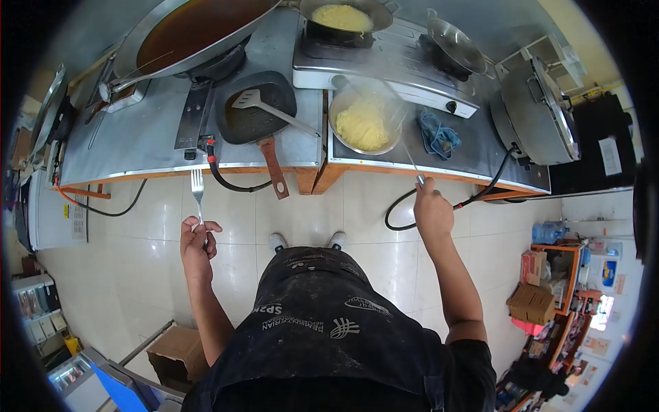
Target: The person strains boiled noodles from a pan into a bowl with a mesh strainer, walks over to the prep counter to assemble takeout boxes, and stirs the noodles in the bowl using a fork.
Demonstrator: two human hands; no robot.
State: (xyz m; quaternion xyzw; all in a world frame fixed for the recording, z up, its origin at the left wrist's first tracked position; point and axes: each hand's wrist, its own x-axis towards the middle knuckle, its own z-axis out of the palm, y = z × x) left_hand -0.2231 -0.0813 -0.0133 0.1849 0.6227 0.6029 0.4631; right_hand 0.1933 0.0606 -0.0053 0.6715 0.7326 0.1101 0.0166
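My left hand pinches a metal fork by its handle, tines pointing up toward the counter edge. My right hand is closed around the end of a thin metal handle that runs to a round strainer. Steaming yellow noodles fill the strainer's left part. It is over the counter, in front of the gas stove; whether it rests there or hangs just above, I cannot tell. A blue cloth lies right of it.
Left of the strainer sits a square frying pan with a slotted turner across it, its brown handle overhanging the edge. A cleaver lies beside it. A large wok, a pan of noodles and a big pot stand around.
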